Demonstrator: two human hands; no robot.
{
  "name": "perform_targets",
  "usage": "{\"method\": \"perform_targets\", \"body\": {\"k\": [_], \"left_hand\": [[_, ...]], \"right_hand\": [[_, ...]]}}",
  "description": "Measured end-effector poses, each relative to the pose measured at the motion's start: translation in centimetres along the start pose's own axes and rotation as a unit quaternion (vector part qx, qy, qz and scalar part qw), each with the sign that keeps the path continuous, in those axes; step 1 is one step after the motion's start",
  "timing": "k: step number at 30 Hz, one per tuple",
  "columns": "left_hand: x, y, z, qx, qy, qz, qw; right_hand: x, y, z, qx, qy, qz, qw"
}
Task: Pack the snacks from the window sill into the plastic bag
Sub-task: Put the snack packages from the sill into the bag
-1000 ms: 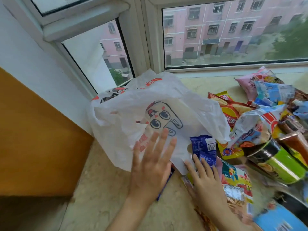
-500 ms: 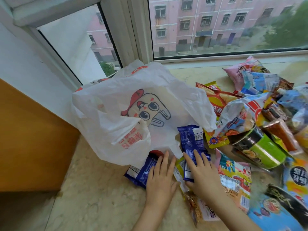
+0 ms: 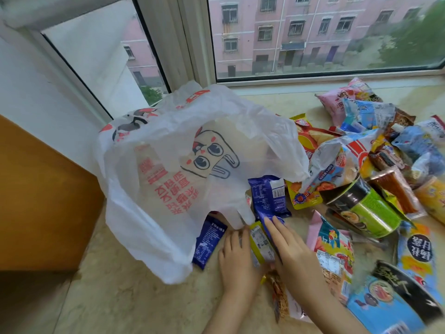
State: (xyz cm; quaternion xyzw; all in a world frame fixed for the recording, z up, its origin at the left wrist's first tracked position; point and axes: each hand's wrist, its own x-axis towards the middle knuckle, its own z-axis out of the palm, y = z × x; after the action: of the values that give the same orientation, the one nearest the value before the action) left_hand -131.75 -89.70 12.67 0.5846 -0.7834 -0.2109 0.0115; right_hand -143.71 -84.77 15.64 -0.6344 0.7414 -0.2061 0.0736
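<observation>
Since the earlier frame, both my hands have closed in around the yellow packet: left hand and right hand, fingers extended, press its two sides. White plastic bag lies just beyond on the window sill, blue packet at its mouth.

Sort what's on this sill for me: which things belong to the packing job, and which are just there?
Part of the job:
- white plastic bag
- blue packet under the right hand
- yellow packet between both hands
- second blue packet beside the left hand
- green noodle cup
- pink packet

Just there:
- window frame
- orange panel
</observation>
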Motion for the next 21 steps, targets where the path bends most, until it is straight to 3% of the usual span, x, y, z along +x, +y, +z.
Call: {"method": "perform_targets", "body": {"k": [6, 10, 15, 18, 21], "left_hand": [[-0.1, 0.8, -1.1, -0.05, -0.011, -0.052, 0.997], [-1.6, 0.8, -2.8, -0.161, 0.004, -0.057, 0.985], [-3.5, 1.1, -7.7, -0.192, 0.148, -0.003, 0.97], [-3.6, 0.7, -10.0, -0.146, 0.317, 0.094, 0.932], [-2.6, 0.0, -11.1, -0.08, 0.395, 0.169, 0.899]], "right_hand": [[-0.8, -0.1, -1.2, 0.016, 0.068, -0.088, 0.994], [-1.0, 0.2, -1.6, 0.019, 0.096, -0.103, 0.99], [-0.3, -0.1, -3.2, 0.028, 0.157, -0.13, 0.979], [0.7, -0.5, -4.5, 0.034, 0.183, -0.151, 0.971], [1.7, -0.7, -4.8, 0.038, 0.192, -0.16, 0.968]]}}
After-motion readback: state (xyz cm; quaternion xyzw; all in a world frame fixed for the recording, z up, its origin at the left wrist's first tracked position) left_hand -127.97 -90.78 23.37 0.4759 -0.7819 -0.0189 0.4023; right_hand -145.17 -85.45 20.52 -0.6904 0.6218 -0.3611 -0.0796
